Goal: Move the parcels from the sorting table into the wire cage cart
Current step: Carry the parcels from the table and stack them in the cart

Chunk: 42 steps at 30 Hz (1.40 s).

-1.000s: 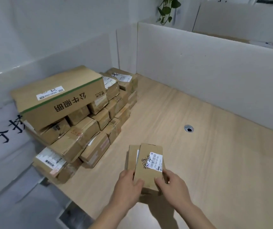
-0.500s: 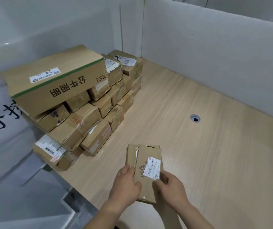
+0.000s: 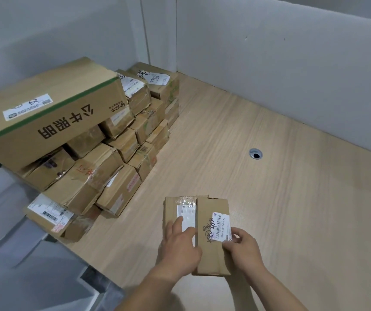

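Two flat parcels are lying side by side on the sorting table [image 3: 281, 198], at about 6 o'clock in the head view. The left hand [image 3: 180, 245] is resting flat on the left flat parcel [image 3: 171, 212], fingers straight, fingertips [image 3: 179, 219] touching its white label; not gripping. The right hand [image 3: 241, 245] is pinching the right flat parcel [image 3: 209, 254] at its right edge, thumb lying over the barcode label [image 3: 221, 225]. This parcel is overlapping the left one's right edge and is carrying black handwriting.

A parcel stack [image 3: 103, 167] is sitting at 9 to 11 o'clock, against the table's left edge. A large carton [image 3: 52, 113] with a green stripe is sitting tilted on top of it. A cable grommet [image 3: 255, 153] is showing in the tabletop at 1 o'clock, well apart from the hands. Grey partition walls [image 3: 281, 63] are enclosing the table's far sides.
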Each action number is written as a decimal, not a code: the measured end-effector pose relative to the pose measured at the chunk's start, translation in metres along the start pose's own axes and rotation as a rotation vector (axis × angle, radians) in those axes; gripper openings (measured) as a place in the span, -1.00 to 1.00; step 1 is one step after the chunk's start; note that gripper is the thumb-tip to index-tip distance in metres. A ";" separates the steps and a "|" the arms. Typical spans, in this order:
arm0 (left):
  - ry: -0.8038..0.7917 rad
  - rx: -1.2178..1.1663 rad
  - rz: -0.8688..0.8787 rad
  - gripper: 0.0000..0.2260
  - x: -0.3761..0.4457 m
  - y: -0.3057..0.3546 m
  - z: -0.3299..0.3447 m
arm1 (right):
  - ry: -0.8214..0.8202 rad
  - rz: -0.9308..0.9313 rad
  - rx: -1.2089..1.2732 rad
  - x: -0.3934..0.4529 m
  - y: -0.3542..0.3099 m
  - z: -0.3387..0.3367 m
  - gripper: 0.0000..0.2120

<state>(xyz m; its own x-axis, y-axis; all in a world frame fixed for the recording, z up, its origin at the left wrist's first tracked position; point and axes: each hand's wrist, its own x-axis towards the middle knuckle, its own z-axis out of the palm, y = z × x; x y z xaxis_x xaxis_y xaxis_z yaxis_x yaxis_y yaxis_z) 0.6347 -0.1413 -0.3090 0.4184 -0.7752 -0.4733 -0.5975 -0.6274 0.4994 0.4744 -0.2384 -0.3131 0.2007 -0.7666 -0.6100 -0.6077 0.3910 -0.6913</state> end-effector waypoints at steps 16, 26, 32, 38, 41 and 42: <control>0.095 -0.374 -0.247 -0.70 0.019 -0.054 -0.003 | 0.152 0.113 0.312 0.025 -0.003 -0.044 -0.58; 0.052 -0.769 -0.321 -0.44 0.023 -0.087 -0.025 | 0.176 0.173 0.318 0.016 0.003 -0.017 -0.68; -0.081 -0.849 -0.273 -0.33 0.023 -0.107 -0.036 | 0.170 0.195 0.364 0.015 -0.003 -0.012 -0.75; -0.124 -0.902 -0.232 -0.23 0.017 -0.106 -0.049 | 0.111 0.139 0.293 0.006 -0.016 -0.008 -0.59; -0.124 -0.895 -0.225 -0.18 0.010 -0.102 -0.052 | 0.058 0.108 0.250 0.001 -0.022 -0.007 -0.52; -0.118 -0.897 -0.230 -0.17 0.006 -0.101 -0.052 | 0.045 0.101 0.241 0.000 -0.022 -0.007 -0.51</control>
<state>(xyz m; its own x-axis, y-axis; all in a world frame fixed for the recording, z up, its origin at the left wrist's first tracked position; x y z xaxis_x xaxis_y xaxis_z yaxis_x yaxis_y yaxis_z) 0.7333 -0.0871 -0.3243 0.3596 -0.6428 -0.6764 0.2643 -0.6250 0.7345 0.4828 -0.2509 -0.2950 0.1106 -0.7374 -0.6664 -0.4211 0.5726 -0.7034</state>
